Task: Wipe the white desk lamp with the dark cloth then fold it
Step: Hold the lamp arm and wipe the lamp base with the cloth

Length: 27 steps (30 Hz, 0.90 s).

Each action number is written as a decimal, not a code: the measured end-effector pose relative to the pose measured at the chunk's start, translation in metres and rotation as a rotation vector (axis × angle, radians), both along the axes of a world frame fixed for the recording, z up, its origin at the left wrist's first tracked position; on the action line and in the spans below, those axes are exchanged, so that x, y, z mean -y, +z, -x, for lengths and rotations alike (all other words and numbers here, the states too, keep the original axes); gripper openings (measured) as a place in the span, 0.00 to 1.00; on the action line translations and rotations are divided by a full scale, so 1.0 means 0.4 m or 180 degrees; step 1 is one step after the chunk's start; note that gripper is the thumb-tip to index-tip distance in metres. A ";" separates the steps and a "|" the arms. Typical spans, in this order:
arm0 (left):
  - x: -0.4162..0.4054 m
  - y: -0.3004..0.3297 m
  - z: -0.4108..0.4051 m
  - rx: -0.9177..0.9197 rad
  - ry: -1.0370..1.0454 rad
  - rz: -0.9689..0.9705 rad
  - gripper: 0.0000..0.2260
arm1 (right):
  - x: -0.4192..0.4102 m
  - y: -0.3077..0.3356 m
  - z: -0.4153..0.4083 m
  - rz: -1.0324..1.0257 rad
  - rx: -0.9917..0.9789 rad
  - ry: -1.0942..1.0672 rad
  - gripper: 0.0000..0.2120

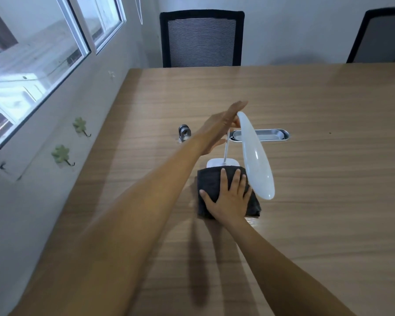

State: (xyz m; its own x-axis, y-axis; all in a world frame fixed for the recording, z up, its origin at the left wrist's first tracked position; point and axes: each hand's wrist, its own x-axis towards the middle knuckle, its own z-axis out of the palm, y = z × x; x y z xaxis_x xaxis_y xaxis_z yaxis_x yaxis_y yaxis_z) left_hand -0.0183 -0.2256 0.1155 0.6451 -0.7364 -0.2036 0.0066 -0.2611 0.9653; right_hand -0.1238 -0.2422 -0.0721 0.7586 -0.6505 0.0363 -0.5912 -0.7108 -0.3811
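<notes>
Our right hand (pixel 228 197) lies flat, fingers spread, pressing the folded dark cloth (pixel 209 190) onto the tabletop (pixel 328 179), roughly mid-table toward the left edge. Cloth's far edge overlaps the white desk lamp (pixel 257 156) base. Our left hand (pixel 219 127) reaches past it, fingers straight and together, thumb touching the lamp head's far end.

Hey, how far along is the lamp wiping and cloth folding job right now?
The dark cloth already lies folded on the wooden table, right hand pressed flat on it. The left hand touches the white desk lamp at its head. Whether wiping is finished can't be told; possibly only tidying remains.
</notes>
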 end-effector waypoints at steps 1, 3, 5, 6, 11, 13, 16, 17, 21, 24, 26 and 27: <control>0.000 0.001 0.000 0.0042 0.0021 -0.0032 0.20 | 0.003 0.001 0.003 -0.0013 0.0009 0.0016 0.42; 0.003 0.004 0.002 0.0126 0.0029 -0.0049 0.21 | 0.008 0.002 0.009 -0.0014 0.0067 0.0054 0.38; 0.008 0.007 0.005 0.0195 -0.0004 -0.0057 0.21 | 0.020 0.011 0.011 0.0009 0.0088 0.0037 0.35; 0.010 0.009 0.007 0.0240 -0.0020 -0.0075 0.20 | 0.027 0.018 0.006 -0.0032 0.0053 -0.0027 0.35; 0.012 0.014 0.014 0.0373 -0.0005 -0.0137 0.17 | 0.025 0.061 -0.056 -0.0406 -0.0126 -0.0516 0.44; 0.012 0.014 0.018 0.0351 0.0014 -0.0124 0.17 | 0.007 0.049 -0.054 -0.0116 -0.0103 -0.0402 0.40; 0.010 0.014 0.022 0.0319 0.0037 -0.0074 0.17 | -0.002 0.010 0.014 0.0291 0.0085 0.0289 0.30; 0.009 0.015 0.023 0.0311 0.0033 -0.0070 0.17 | 0.004 -0.002 0.044 0.0383 0.0104 0.0532 0.29; 0.010 0.018 0.030 0.0282 0.0072 -0.0102 0.16 | 0.060 0.010 0.083 0.0302 0.0196 0.0464 0.27; 0.016 0.017 0.034 0.0287 0.0092 -0.0125 0.17 | 0.081 0.072 0.021 -0.0859 0.0591 0.0142 0.26; 0.017 0.016 0.035 0.0262 0.0105 -0.0077 0.16 | 0.066 0.080 0.001 -0.0924 0.0440 0.0102 0.27; 0.017 0.013 0.034 0.0237 0.0094 -0.0031 0.15 | 0.057 0.077 0.008 -0.0824 0.0337 0.0150 0.28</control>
